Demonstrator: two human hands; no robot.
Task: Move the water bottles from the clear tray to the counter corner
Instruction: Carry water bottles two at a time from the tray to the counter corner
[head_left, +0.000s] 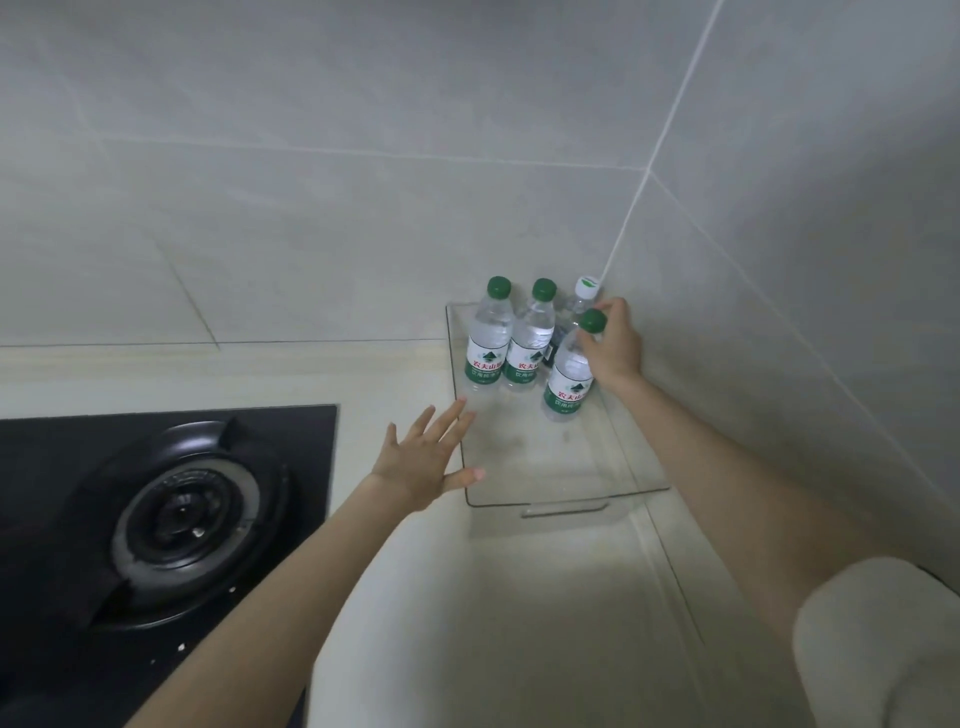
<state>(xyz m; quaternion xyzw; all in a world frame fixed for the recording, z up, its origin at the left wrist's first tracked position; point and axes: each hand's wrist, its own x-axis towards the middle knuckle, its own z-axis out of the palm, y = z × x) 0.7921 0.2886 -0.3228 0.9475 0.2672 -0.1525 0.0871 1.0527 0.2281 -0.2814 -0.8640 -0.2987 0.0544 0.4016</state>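
A clear tray (545, 467) sits in the counter corner against the right wall. Several water bottles stand upright at its far end: two green-capped ones (488, 338) (530, 343) side by side, a white-capped one (584, 296) behind, and a nearer green-capped bottle (569, 384). My right hand (613, 348) wraps the neck of the nearer bottle just below its cap. My left hand (431, 457) is spread flat, fingers apart, resting on the tray's left rim.
A black gas hob with a round burner (182, 519) fills the left side of the counter. Tiled walls close in behind and to the right. Pale countertop (467, 597) stretches in front of the tray.
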